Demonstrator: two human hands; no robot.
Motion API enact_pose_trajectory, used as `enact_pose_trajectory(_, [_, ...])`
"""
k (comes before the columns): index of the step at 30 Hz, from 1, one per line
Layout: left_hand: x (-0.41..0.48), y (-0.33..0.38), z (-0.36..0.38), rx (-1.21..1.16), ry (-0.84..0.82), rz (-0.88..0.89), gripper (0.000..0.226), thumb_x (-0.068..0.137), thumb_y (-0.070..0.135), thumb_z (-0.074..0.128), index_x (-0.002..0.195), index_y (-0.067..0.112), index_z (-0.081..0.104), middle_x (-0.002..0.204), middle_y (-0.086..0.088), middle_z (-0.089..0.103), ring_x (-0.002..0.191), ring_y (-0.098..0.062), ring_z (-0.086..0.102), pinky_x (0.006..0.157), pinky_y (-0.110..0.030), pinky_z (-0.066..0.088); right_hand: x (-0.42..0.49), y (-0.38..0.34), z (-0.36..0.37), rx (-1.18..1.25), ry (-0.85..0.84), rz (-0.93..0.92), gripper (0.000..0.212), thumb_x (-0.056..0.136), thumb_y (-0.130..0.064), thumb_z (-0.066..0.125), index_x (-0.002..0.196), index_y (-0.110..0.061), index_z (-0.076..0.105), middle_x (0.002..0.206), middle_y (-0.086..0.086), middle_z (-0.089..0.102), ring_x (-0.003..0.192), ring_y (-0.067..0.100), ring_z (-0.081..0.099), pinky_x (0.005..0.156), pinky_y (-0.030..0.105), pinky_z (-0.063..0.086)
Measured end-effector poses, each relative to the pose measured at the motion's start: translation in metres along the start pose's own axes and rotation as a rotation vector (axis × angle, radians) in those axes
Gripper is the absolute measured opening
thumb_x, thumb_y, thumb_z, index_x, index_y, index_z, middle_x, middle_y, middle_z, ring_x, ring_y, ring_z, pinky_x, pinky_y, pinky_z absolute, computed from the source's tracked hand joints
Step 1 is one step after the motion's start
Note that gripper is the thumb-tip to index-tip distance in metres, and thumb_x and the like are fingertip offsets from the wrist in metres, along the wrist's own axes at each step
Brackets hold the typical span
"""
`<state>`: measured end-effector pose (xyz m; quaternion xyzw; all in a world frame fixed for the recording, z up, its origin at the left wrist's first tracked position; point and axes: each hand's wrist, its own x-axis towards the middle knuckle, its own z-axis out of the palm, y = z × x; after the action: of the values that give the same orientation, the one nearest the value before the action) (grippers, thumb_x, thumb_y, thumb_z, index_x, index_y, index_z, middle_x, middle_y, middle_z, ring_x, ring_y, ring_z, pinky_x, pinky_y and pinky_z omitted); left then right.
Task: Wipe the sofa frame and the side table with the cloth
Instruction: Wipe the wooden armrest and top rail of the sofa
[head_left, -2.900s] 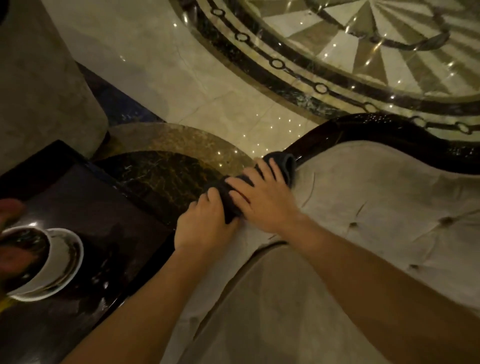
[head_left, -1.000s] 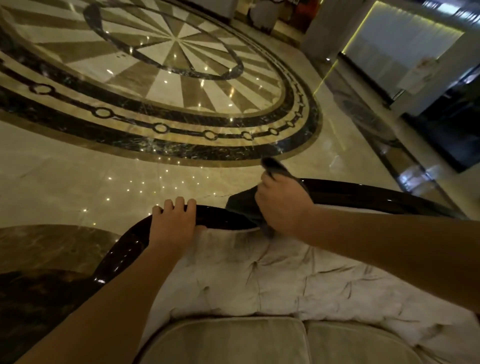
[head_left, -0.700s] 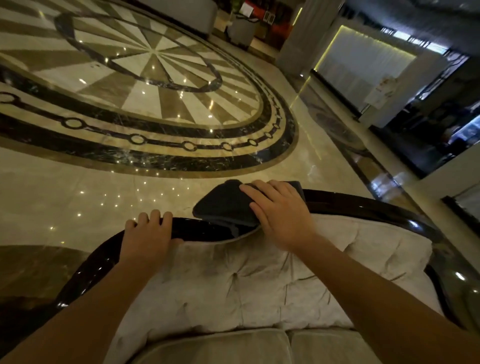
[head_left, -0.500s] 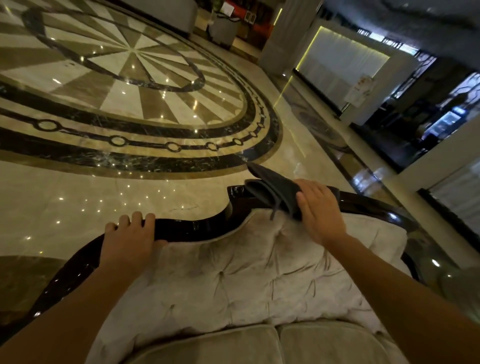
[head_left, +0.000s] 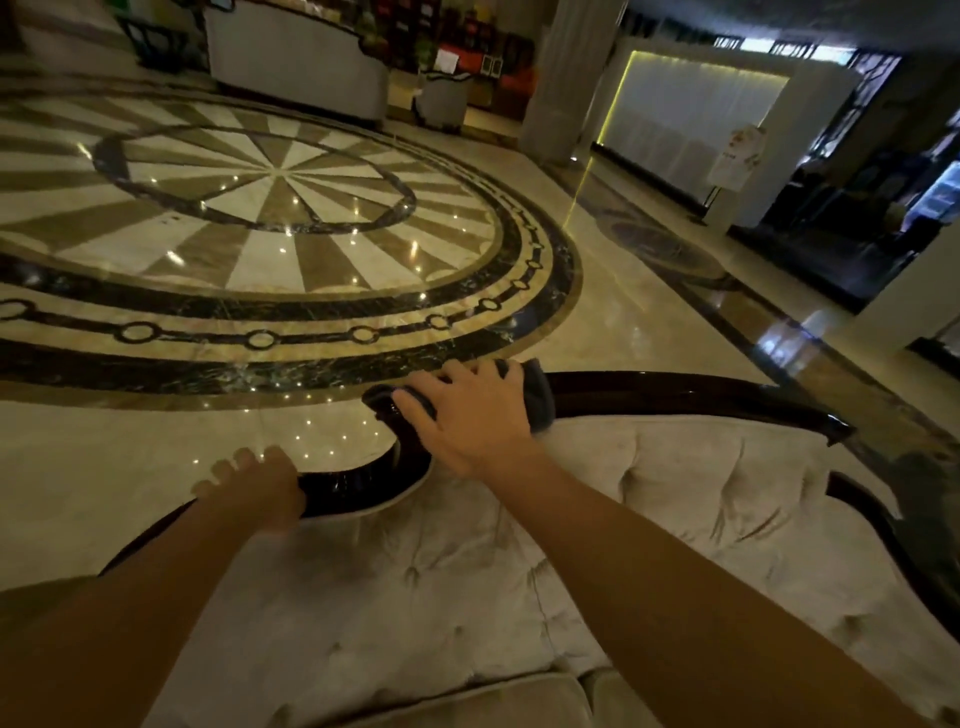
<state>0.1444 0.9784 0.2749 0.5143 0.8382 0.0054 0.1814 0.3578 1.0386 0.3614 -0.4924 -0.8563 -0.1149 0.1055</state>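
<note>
**Sofa frame under the cloth, side table out of shot**

Sofa frame (head_left: 675, 389) is what I'm on right now: the dark glossy wood curving along the top of the tufted backrest (head_left: 649, 493). From the head view, my right hand (head_left: 470, 415) lies flat with fingers spread, pressing the dark cloth (head_left: 535, 397) onto the raised crest of the rail. Cloth is folded over the wood, one end poking out past my fingertips, the other bunched at the thumb side. Right forearm reaches long and straight across the cushion, wrist low.

Left hand (head_left: 260, 483) sits further down the rail, palm on the frame, fingers draped over its far edge. It holds nothing; I read it as a brace.

My call: frame-wiping stage, mid-rail. The stretch running right toward the corner looks like the next ground, so the move wants steady downward pressure and a slide following that curve without dragging the cloth onto the pale upholstery. Side table isn't visible here; I judge it remains to do.
</note>
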Motion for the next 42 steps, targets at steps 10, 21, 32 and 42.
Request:
enact_pose_trajectory(10, [-0.081,0.209,-0.064,-0.081,0.347,0.583,0.039,0.101,0.046,0.034,0.123,0.020,0.052,0.122,-0.006,0.057,0.113,-0.029,0.051,0.096,-0.045,0.042,-0.075,0.211,-0.005,0.284,0.045,0.601,0.055,0.089,-0.076,0.013,0.134,-0.053,0.034,0.159,0.001,0.025,0.150,0.031,0.002,0.116,0.066,-0.004])
enact_pose_trajectory(21, [-0.077,0.363,-0.042,-0.175,0.438,0.381,0.054,0.102,0.046,0.023,0.100,0.009,0.063,0.096,-0.014,0.067,0.091,-0.033,0.062,0.087,-0.047,0.051,-0.103,0.350,0.001,0.302,0.028,0.491,0.058,0.085,-0.081,0.003,0.132,-0.060,0.031,0.152,0.001,0.037,0.146,0.036,0.014,0.110,0.065,-0.017])
enact_pose_trajectory(32, [-0.093,0.439,0.002,0.150,0.544,0.351,0.055,0.097,0.054,0.014,0.100,0.029,0.063,0.093,-0.001,0.069,0.094,-0.026,0.063,0.091,-0.048,0.039,-0.119,0.362,0.009,0.313,0.088,0.490,0.058,0.097,-0.064,0.001,0.141,-0.051,0.035,0.157,0.006,0.034,0.149,0.042,0.010,0.115,0.061,-0.013])
enact_pose_trajectory(42, [-0.089,0.435,0.005,0.164,0.609,0.405,0.050,0.099,0.047,0.021,0.093,0.025,0.065,0.083,-0.002,0.070,0.081,-0.027,0.063,0.080,-0.043,0.043,-0.122,0.475,-0.002,0.300,-0.153,0.515,0.042,0.102,-0.048,0.020,0.137,-0.044,0.044,0.146,0.002,0.049,0.133,0.031,0.039,0.112,0.052,0.025])
